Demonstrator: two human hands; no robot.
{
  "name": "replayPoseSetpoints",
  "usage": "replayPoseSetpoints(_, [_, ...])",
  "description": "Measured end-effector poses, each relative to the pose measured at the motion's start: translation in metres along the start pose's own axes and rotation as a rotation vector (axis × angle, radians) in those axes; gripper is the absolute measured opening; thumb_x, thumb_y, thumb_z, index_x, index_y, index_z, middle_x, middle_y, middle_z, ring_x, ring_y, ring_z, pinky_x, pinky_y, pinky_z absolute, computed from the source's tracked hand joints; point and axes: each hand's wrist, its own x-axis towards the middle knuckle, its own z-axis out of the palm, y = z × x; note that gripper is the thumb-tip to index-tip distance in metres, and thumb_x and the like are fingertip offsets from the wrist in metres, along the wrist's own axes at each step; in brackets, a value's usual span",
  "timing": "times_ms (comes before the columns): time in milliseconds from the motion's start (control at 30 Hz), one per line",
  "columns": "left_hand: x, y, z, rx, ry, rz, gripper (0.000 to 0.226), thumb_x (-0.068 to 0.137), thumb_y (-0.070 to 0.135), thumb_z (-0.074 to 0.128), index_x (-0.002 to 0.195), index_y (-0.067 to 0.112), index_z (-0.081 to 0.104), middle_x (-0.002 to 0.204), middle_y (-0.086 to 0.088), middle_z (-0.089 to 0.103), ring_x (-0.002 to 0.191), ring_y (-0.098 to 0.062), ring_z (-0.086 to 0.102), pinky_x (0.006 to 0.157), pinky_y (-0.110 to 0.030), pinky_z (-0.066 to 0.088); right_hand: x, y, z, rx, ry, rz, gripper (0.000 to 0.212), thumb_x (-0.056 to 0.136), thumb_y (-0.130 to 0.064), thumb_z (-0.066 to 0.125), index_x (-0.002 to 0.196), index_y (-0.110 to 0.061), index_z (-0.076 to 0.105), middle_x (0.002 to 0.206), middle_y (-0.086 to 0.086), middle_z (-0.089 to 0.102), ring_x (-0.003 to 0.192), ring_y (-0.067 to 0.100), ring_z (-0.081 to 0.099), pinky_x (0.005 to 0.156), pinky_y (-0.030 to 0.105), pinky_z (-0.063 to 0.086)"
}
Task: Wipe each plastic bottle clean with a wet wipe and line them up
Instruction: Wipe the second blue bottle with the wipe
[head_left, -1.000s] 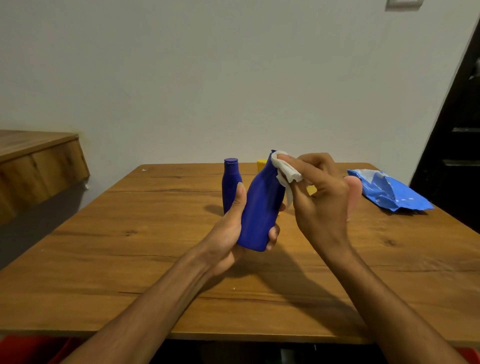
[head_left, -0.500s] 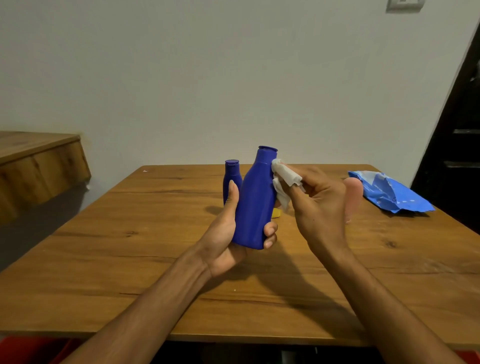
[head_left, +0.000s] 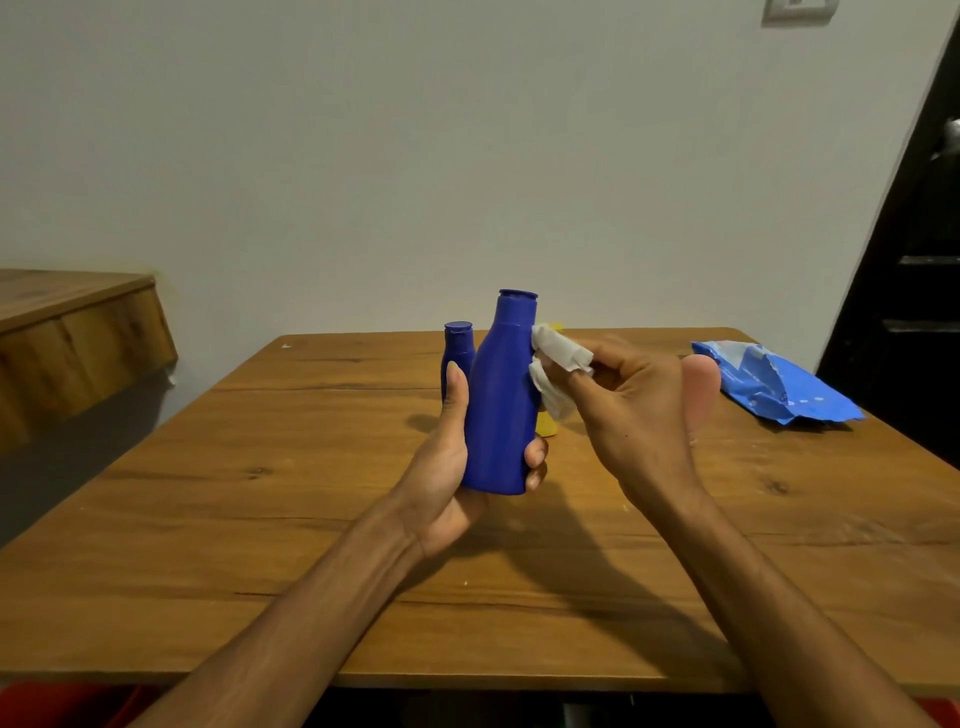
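My left hand (head_left: 447, 467) grips a large dark blue plastic bottle (head_left: 501, 400) by its lower body and holds it upright above the wooden table (head_left: 260, 519). My right hand (head_left: 639, 415) pinches a white wet wipe (head_left: 553, 364) wrapped over its fingers and presses it against the bottle's right shoulder. A smaller blue bottle (head_left: 457, 345) stands on the table behind the large one. A yellow bottle (head_left: 546, 423) is mostly hidden behind the large bottle and the wipe.
A blue wet-wipe pack (head_left: 769, 384) lies at the table's far right. A wooden ledge (head_left: 67, 332) juts out at the left. A dark door (head_left: 914, 270) stands at the right, and the white wall runs behind the table.
The large bottle went from tilted right to upright in my left hand. My right hand slid the wipe from the cap down to the bottle's shoulder.
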Motion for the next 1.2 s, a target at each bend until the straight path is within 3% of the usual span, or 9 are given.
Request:
replayPoseSetpoints(133, [0.001,0.002,-0.001,0.0,0.063,0.041,0.069,0.094,0.065,0.028,0.123,0.011,0.06,0.083,-0.009,0.062,0.07,-0.016,0.059,0.063,-0.031,0.052,-0.002,0.003,0.002,-0.084,-0.055,-0.021,0.007,0.084,-0.024,0.069,0.09,-0.023,0.072,0.089,-0.006,0.069,0.085,0.012,0.064,0.066,0.022,0.053])
replayPoseSetpoints(200, [0.001,0.003,-0.002,0.004,0.064,0.029,0.071,0.092,0.066,0.03,0.124,0.01,0.058,0.082,-0.01,0.062,0.071,-0.016,0.059,0.063,-0.032,0.052,-0.001,0.003,0.004,-0.108,-0.033,-0.041,0.008,0.084,-0.023,0.07,0.089,-0.028,0.071,0.09,-0.007,0.067,0.085,0.01,0.063,0.066,0.018,0.051])
replayPoseSetpoints(267, [-0.001,0.004,-0.002,0.0,0.05,0.009,0.071,0.089,0.067,0.032,0.123,0.009,0.057,0.08,-0.01,0.061,0.07,-0.017,0.059,0.064,-0.032,0.053,-0.001,0.003,0.005,-0.084,0.012,-0.051,0.01,0.084,-0.023,0.07,0.089,-0.032,0.07,0.091,-0.008,0.066,0.087,0.01,0.063,0.067,0.019,0.052])
replayPoseSetpoints(500, [-0.002,0.004,-0.007,0.028,0.062,0.016,0.07,0.09,0.066,0.03,0.119,0.01,0.06,0.08,-0.011,0.061,0.07,-0.018,0.059,0.063,-0.032,0.053,-0.003,0.006,0.005,-0.116,-0.045,-0.052,0.013,0.085,-0.019,0.069,0.097,-0.015,0.074,0.091,-0.005,0.07,0.085,0.01,0.064,0.065,0.014,0.047])
replayPoseSetpoints(700, [-0.003,-0.002,-0.004,0.157,0.026,-0.028,0.07,0.087,0.067,0.032,0.12,0.011,0.059,0.081,-0.01,0.063,0.07,-0.018,0.06,0.066,-0.034,0.053,0.001,0.002,0.002,-0.001,0.09,-0.033,0.015,0.085,-0.02,0.069,0.099,-0.018,0.07,0.092,-0.008,0.07,0.087,0.008,0.066,0.068,0.019,0.054])
replayPoseSetpoints(833, [-0.002,-0.004,-0.002,0.166,0.043,-0.022,0.069,0.086,0.066,0.032,0.12,0.013,0.06,0.085,-0.008,0.066,0.07,-0.019,0.06,0.065,-0.035,0.053,0.001,0.0,0.001,-0.053,0.119,-0.105,0.013,0.086,-0.018,0.068,0.099,-0.019,0.07,0.092,-0.006,0.068,0.087,0.006,0.064,0.067,0.015,0.051])
replayPoseSetpoints(1100, [0.001,-0.006,-0.006,0.145,0.152,0.031,0.066,0.086,0.067,0.035,0.116,0.014,0.062,0.088,-0.012,0.066,0.074,-0.02,0.063,0.07,-0.036,0.055,-0.003,0.005,0.002,-0.341,-0.151,-0.273,0.025,0.077,-0.007,0.075,0.101,-0.014,0.072,0.096,-0.006,0.058,0.09,0.005,0.057,0.071,0.01,0.047])
replayPoseSetpoints(1200, [0.003,-0.005,-0.009,0.144,0.264,0.03,0.07,0.084,0.07,0.036,0.123,0.017,0.061,0.11,-0.014,0.07,0.097,-0.026,0.068,0.087,-0.044,0.055,-0.005,0.004,0.004,-0.388,-0.284,-0.31,0.027,0.074,-0.005,0.077,0.099,-0.014,0.073,0.095,-0.005,0.059,0.088,0.008,0.057,0.068,0.017,0.052])
